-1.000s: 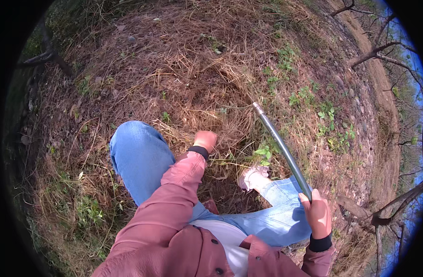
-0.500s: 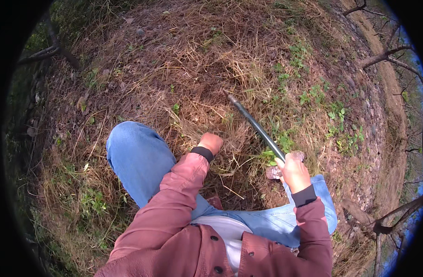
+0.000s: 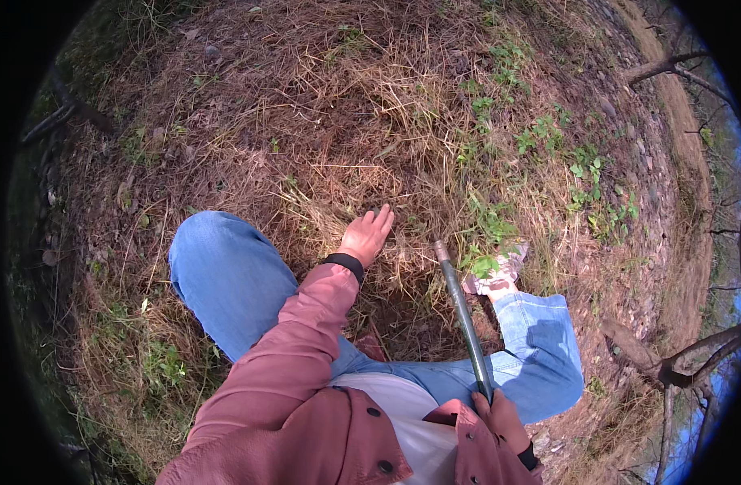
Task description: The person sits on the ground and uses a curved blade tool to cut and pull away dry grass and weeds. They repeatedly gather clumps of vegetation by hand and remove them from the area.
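Observation:
My left hand (image 3: 368,237) lies over the dry grass (image 3: 330,206) between my knees. Its fingers are stretched out, and I see nothing in its grasp. Beside my right thigh, my right hand (image 3: 502,418) is closed round the near end of a dark green rod (image 3: 465,323). The rod slants up and away, and its brownish bare tip (image 3: 442,249) points toward the grass to the right of my left hand. Whether that tip touches the grass I cannot tell. Part of the rod crosses in front of my jeans.
My bent left knee (image 3: 225,255) flanks the grass on the left. On the right are my shoe (image 3: 500,271) and folded right leg (image 3: 540,343). Green weeds (image 3: 589,174) grow farther right, and bare branches (image 3: 677,376) stand at the right rim.
My right hand has drawn the rod back toward my body, lowering it to my right thigh. My left hand has gone from a fist to stretched fingers, in nearly the same place.

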